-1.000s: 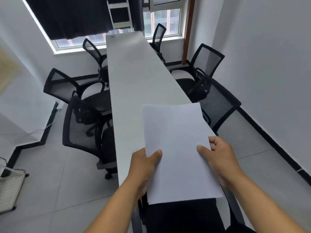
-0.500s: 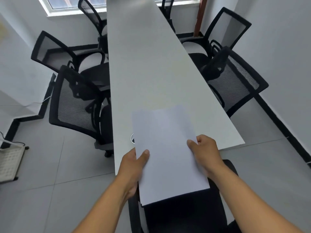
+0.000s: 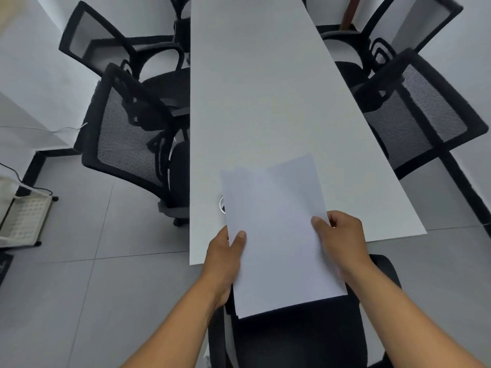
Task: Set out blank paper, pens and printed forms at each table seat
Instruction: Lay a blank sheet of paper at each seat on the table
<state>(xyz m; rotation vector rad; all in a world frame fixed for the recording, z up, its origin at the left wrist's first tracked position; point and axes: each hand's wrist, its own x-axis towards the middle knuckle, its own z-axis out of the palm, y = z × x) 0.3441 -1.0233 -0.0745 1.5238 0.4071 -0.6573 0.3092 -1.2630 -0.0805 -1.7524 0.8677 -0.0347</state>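
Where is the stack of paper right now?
The paper stack is held by the left hand and right hand over the near end of the white table.

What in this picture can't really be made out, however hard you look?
All in the head view:
- Sheet count: the paper stack is blurred at its far edge.
- The underside of the stack faces away, so print there can't be ruled out.
- The round fitting in the table is half hidden under the paper.
- The left hand and right hand fingers are hidden beneath the sheets.
- The table's far end is cut off by the top edge.
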